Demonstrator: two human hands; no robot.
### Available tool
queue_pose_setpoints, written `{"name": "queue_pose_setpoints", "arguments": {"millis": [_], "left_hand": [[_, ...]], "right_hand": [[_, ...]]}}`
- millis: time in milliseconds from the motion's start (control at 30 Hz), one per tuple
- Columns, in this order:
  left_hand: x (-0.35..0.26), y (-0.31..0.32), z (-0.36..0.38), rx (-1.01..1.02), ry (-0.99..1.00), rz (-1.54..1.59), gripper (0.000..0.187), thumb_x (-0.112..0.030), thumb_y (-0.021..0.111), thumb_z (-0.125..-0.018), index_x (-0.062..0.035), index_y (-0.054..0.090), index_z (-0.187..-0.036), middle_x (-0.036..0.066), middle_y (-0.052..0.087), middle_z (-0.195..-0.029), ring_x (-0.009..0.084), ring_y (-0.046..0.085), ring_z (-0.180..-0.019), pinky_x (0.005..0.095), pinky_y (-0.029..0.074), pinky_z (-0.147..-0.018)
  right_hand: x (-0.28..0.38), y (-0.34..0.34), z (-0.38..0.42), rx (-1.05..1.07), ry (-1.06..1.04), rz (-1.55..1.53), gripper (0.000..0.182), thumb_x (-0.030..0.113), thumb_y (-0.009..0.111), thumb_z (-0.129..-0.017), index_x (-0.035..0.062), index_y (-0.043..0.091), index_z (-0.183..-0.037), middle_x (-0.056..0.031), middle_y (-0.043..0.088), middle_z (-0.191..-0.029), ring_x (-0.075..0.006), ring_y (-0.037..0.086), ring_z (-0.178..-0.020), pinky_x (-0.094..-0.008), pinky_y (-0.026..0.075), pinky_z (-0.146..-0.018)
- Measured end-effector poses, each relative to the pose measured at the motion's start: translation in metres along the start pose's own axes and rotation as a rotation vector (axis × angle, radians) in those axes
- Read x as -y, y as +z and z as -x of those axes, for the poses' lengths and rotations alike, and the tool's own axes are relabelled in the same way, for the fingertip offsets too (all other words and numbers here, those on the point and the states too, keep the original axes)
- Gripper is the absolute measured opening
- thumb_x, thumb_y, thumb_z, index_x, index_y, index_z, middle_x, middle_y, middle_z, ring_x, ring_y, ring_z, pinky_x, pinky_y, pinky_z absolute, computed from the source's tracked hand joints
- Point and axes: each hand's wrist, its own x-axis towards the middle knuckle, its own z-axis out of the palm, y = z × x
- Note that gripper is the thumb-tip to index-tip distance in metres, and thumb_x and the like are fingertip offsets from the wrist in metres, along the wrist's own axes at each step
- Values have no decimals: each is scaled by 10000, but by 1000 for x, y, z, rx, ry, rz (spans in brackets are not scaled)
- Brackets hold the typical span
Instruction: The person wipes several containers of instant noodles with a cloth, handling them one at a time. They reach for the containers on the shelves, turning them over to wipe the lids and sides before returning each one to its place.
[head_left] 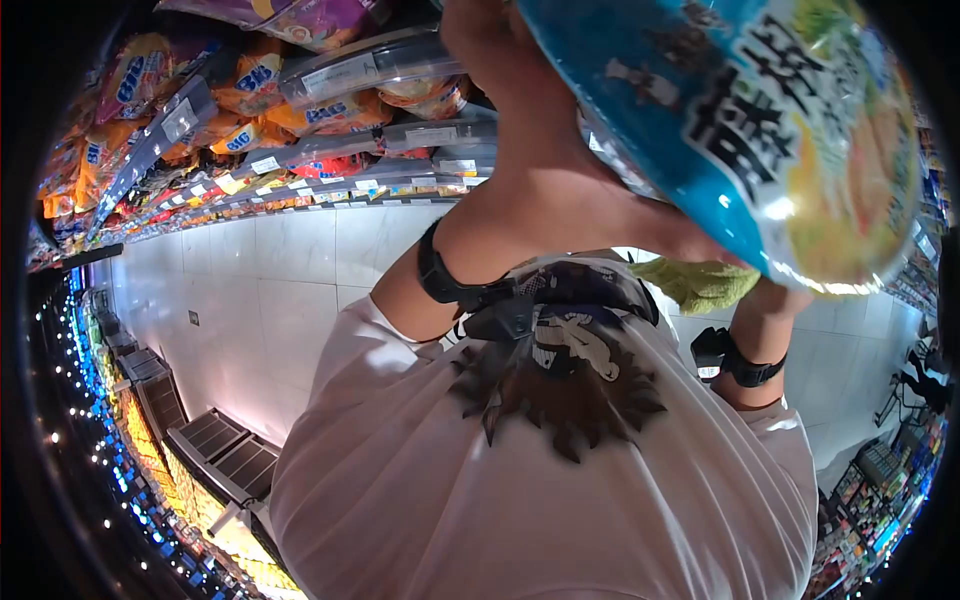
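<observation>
Both hands raised on the blue snack bag [760, 130], lifted clear right of the snack shelves [330, 120]: left hand [480, 40] at its top edge, right hand [700, 240] seemingly clasped beneath, finger positions hidden, shelving apparently undone.

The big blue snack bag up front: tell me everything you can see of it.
The blue snack bag is a large, puffy packet of glossy plastic film, bright blue with bold dark characters and a yellow-green food picture toward its right end. It looks sealed and full, tilted, filling the upper right of the view. The right hand grips its lower edge; whether the left hand touches it is unclear. A yellow-green cloth lies just beneath.
</observation>
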Motion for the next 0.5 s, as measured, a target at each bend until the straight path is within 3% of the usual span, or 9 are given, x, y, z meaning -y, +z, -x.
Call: {"name": "queue_pose_setpoints", "arguments": {"millis": [33,100,200,300,333,367,433,500], "left_hand": [[-3,-7,8,25,-64,0,1248,-319,988,-543,0,239,-1488,189,413,-1405,294,430,-1338,447,401,-1090],[-9,-26,29,79,-200,-5,1269,-335,993,-527,-6,243,-1497,182,410,-1419,291,425,-1347,445,394,-1096],[-14,-54,68,136,-413,-20,1301,-359,999,-503,-16,251,-1510,171,407,-1440,287,418,-1359,444,383,-1105],[-25,-78,111,176,-597,-23,1333,-383,1006,-479,-26,258,-1523,159,403,-1461,283,411,-1371,442,372,-1113],[-29,-82,122,181,-689,-30,1319,-402,997,-465,-41,288,-1517,173,403,-1452,323,391,-1381,455,322,-1143],[-31,-87,131,191,-704,-16,1319,-402,997,-465,-41,288,-1517,173,403,-1452,323,391,-1381,455,322,-1143],[-34,-98,145,398,-640,-244,1295,-398,990,-458,-45,317,-1507,191,400,-1444,362,410,-1356,455,341,-1127],[-40,-105,159,414,-595,-355,1239,-387,981,-472,-54,357,-1490,197,448,-1407,363,441,-1329,467,365,-1107]], "right_hand": [[38,46,-14,67,-116,430,552,262,572,-948,-61,472,-1385,-191,599,-1312,-279,647,-1090,-405,518,-977],[43,80,-21,-51,-40,77,324,91,688,-893,-57,634,-1176,-83,700,-1060,-140,659,-902,-261,508,-859],[27,69,-15,-58,343,36,222,104,589,-986,-55,659,-1123,-48,711,-992,-86,641,-873,-244,504,-792],[23,78,-17,-420,594,-122,339,245,511,-1042,-35,614,-1204,-101,697,-1088,-184,689,-951,-313,554,-841],[20,80,-16,-406,587,-162,388,288,488,-1051,-29,572,-1260,-124,673,-1167,-217,687,-1015,-340,561,-882],[20,89,-13,-335,557,-237,399,303,500,-1050,-18,559,-1281,-127,658,-1202,-211,676,-1041,-350,564,-891],[26,119,1,-166,599,-104,399,318,507,-1050,7,559,-1294,-127,647,-1227,-210,655,-1095,-351,539,-926],[22,139,24,324,617,189,346,284,527,-1047,17,572,-1262,-133,637,-1245,-228,606,-1202,-349,487,-990]]}}
